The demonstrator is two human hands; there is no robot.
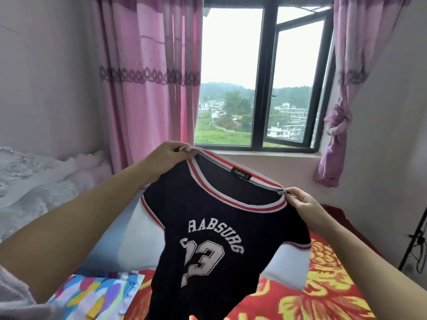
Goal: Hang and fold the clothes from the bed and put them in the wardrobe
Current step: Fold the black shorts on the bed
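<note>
A dark navy jersey (221, 232) with white sleeves, a red-and-white striped neckline, white lettering and the number 13 hangs upright in the air above the bed (328, 285), front toward the camera, stretched wide at the collar, hem drooping toward the red floral bedspread.

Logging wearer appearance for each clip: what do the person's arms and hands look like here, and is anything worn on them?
Both forearms are bare up to the frame edges, with no sleeves on them. The left hand and right hand show no gloves, rings, watch or bracelets. A bit of fuzzy pale lilac-grey fabric sits at the lower left corner, possibly clothing; I cannot tell.
</note>
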